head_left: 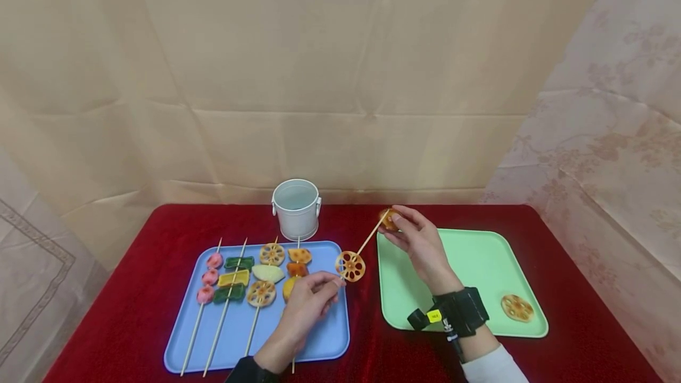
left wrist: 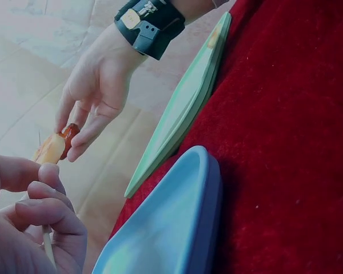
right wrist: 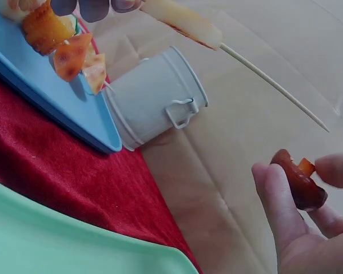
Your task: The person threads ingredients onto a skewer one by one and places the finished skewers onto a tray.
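My left hand (head_left: 311, 303) pinches a wooden skewer (head_left: 372, 233) below a lotus root slice (head_left: 359, 267) threaded on it. The skewer slants up to the right, with its pointed end bare. Between thumb and fingers, my right hand (head_left: 428, 253) holds a glossy brown piece that looks like a mushroom (head_left: 392, 220), with an orange stub in the right wrist view. In that view the skewer's tip stands apart from the mushroom (right wrist: 298, 184). The left wrist view shows the lotus root slice (left wrist: 50, 149) edge-on, near the right hand's fingers.
Several loaded skewers lie on a blue tray (head_left: 183, 344) at left, under my left hand. Behind it stands a white metal bucket (head_left: 298, 218). A green tray (head_left: 468, 253) at right bears another lotus root slice (head_left: 517, 308). Red cloth (head_left: 133, 294) covers the table.
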Motion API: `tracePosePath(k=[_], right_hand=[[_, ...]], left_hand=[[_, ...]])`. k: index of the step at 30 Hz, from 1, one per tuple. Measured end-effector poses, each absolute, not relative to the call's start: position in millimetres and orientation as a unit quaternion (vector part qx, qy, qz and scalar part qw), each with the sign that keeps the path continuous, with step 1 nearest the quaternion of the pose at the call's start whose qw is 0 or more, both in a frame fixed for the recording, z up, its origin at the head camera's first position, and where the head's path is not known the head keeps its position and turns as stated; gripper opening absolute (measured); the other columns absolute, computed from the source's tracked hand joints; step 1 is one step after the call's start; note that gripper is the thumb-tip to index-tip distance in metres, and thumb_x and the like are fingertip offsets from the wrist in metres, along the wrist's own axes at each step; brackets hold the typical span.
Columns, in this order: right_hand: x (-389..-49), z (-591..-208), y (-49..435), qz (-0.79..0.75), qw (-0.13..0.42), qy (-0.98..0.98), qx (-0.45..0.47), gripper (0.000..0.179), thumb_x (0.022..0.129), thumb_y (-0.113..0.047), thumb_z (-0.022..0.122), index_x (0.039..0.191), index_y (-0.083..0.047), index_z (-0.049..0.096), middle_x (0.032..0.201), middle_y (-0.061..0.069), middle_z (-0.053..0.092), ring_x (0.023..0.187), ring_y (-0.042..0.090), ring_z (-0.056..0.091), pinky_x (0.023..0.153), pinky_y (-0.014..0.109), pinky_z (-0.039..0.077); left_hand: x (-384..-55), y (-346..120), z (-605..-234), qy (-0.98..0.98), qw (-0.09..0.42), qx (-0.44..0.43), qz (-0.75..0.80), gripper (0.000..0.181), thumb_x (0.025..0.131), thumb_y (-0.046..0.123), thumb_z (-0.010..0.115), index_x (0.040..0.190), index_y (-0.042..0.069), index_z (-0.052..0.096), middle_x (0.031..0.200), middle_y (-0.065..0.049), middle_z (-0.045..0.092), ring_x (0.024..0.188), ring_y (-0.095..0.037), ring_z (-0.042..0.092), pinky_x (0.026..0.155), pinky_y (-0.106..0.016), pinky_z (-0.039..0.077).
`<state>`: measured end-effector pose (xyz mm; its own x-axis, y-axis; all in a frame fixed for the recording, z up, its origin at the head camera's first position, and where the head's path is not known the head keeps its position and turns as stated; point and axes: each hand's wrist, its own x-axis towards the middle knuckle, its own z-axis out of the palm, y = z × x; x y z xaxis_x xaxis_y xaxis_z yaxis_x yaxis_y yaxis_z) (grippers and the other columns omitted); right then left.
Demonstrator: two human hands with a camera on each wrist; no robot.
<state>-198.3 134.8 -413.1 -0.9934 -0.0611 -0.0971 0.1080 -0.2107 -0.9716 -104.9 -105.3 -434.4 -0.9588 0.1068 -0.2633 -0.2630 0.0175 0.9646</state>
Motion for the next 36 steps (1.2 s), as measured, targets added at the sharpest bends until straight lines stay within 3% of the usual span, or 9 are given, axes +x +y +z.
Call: tracePosePath(k=[5,14,36], right_hand=[[-198.4,-412.5,137.9,-0.797,0.043,0.602,0.021,0.044,0.104,-0.012,0.062,0.144,-0.001,0.047,0.134,0.017,0.051,0.104,0.021,0.073,0.094,0.034,0.055],[-198.3,-410.1,138.5,-0.796,0.027,0.602,0.054,0.040,0.102,-0.014,0.067,0.137,-0.002,0.052,0.125,0.011,0.058,0.103,0.017,0.072,0.094,0.032,0.055],[-198.9,-409.5,131.9,-0.801,0.010,0.598,0.037,0.039,0.103,-0.011,0.064,0.138,0.002,0.052,0.125,0.014,0.061,0.104,0.017,0.071,0.094,0.033,0.056]], left_hand=[[-104.7,-104.8,-435.1,0.701,0.134,-0.047,0.699,0.021,0.098,0.014,0.064,0.108,-0.002,0.073,0.071,0.002,0.062,0.056,-0.007,0.045,0.048,-0.019,0.033],[-101.9,-102.6,-438.2,0.699,0.131,-0.040,0.702,0.023,0.097,0.015,0.067,0.108,-0.004,0.073,0.069,0.003,0.061,0.056,-0.007,0.044,0.048,-0.019,0.032],[-101.3,-102.1,-442.2,0.711,0.130,-0.063,0.689,0.022,0.099,0.017,0.067,0.110,-0.002,0.073,0.071,0.002,0.063,0.055,-0.007,0.045,0.047,-0.020,0.032]])
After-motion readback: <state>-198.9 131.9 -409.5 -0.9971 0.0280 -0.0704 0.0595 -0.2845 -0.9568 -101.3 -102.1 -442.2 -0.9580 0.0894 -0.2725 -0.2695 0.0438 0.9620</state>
